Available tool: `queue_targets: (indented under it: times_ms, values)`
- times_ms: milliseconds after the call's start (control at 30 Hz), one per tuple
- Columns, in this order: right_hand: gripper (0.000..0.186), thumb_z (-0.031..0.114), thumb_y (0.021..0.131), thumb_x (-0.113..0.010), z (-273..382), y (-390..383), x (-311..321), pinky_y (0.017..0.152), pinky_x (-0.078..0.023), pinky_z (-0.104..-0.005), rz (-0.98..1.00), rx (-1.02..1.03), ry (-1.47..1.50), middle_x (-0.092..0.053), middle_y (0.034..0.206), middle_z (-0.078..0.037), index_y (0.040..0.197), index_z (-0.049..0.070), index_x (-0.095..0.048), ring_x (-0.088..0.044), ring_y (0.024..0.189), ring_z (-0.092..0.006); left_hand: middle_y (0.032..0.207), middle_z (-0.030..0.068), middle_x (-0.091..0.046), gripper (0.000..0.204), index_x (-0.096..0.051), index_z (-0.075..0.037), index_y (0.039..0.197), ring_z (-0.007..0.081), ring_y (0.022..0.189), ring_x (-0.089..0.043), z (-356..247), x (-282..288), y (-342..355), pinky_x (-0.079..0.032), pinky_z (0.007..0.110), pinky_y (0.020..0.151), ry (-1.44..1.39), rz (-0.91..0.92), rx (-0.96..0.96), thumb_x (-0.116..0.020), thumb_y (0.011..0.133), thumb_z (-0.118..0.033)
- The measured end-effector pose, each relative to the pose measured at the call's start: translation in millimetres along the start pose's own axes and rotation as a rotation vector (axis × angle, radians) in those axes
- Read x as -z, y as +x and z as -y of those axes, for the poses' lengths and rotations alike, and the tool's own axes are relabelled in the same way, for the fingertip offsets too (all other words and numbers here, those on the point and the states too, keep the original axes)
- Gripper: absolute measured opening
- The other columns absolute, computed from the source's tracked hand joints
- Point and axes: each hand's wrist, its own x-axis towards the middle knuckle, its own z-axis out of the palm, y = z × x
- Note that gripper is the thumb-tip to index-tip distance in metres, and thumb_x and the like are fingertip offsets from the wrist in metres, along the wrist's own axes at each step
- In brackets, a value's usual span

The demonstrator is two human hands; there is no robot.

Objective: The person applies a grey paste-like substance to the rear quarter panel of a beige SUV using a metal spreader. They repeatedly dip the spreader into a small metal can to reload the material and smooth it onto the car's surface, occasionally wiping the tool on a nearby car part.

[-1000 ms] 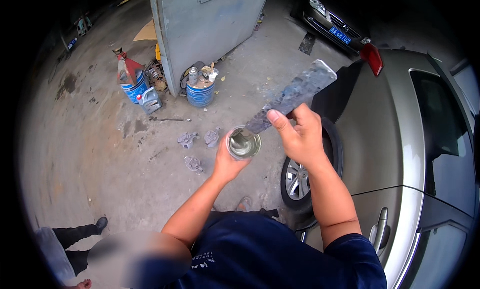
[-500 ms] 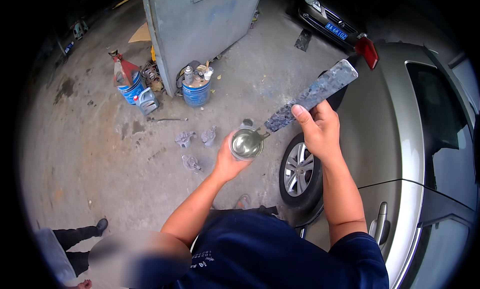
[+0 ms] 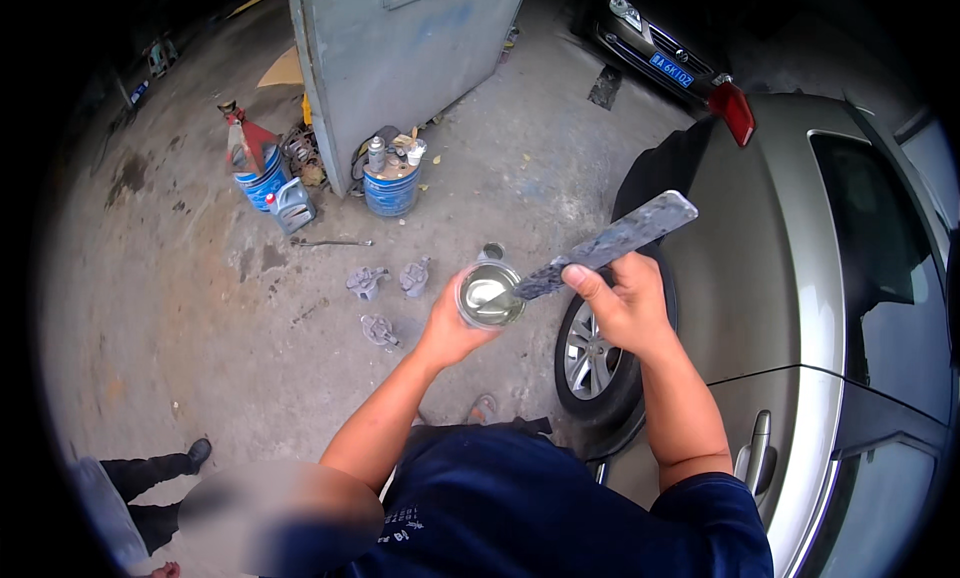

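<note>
My left hand [image 3: 452, 323] holds a small round metal can [image 3: 490, 295] from below, its open top showing a pale greenish liquid. My right hand [image 3: 622, 303] grips a flat grey stir stick [image 3: 612, 241] smeared with dried paint. The stick's lower end dips into the can and its upper end points up to the right. Both forearms come up from my dark blue shirt at the bottom.
A silver car [image 3: 800, 308] with its wheel [image 3: 590, 363] stands close on the right. A grey metal panel [image 3: 400, 68] leans at the top, with a blue bucket [image 3: 392, 183], a jug [image 3: 293, 206] and a red stand [image 3: 245, 138] beside it. Small metal parts [image 3: 385, 283] lie on the concrete. Another person's legs [image 3: 150, 478] are lower left.
Both hands have shifted slightly with the can. The stick has tilted lower and turned in the can, its upper end moving right.
</note>
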Motion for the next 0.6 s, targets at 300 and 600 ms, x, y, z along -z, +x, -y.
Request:
queue_targets:
  times_ms: [300, 600]
  values:
    - [0.02, 0.017, 0.089, -0.072, 9, -14, 15, 0.065, -0.05, -0.0308, 0.091, -0.034, -0.095, -0.068, 0.077, -0.01, 0.096, 0.0, -0.065, -0.065, 0.069, -0.0189, 0.131, 0.0108, -0.057, 0.087, -0.044, -0.004, 0.138, 0.0229, 0.123, -0.054, 0, 6, 5, -0.041, 0.038, 0.106, -0.037, 0.059, 0.058, -0.088, 0.063, -0.017]
    - [0.015, 0.015, 0.087, -0.073, 4, -18, 21, 0.062, -0.048, -0.0299, 0.094, -0.037, -0.079, -0.068, 0.077, -0.009, 0.092, 0.002, -0.067, -0.063, 0.067, -0.018, 0.132, 0.0108, -0.056, 0.085, -0.044, -0.004, 0.139, 0.0217, 0.124, -0.054, 6, 10, 7, -0.042, 0.036, 0.105, -0.028, 0.136, 0.028, -0.086, 0.066, -0.013]
